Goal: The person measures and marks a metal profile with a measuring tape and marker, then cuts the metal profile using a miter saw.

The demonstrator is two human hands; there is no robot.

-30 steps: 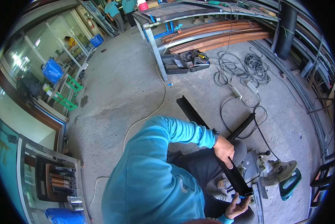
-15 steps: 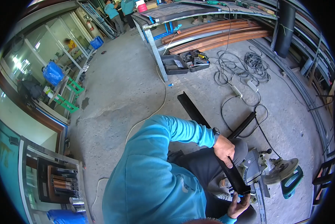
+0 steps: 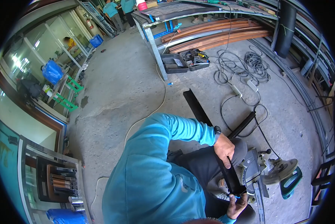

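A long black metal profile (image 3: pixel 197 106) slants across my lap, its far end out over the concrete floor. My left hand (image 3: pixel 224 149), with a dark watch at the wrist, is closed around the profile near its lower part. At the near end, my right hand (image 3: pixel 236 207) holds the tip between thumb and fingers. A small blue thing shows by the right thumb; I cannot make out what it is. A shorter black profile (image 3: pixel 244 125) passes beside my knee. Right of my knee stands a mitre saw (image 3: pixel 251 166) with a round blade guard and teal handle.
Cables (image 3: pixel 257 67) lie coiled on the floor ahead. An open toolbox (image 3: pixel 175 63) sits by the leg of a metal workbench (image 3: pixel 152 48). Brown metal lengths (image 3: pixel 212 33) are stacked beneath the bench. Two people stand at the back left. Racks line the right side.
The long profile has shifted a little: its far end moved right and slightly up, its near end slightly left. Both hands keep their hold.
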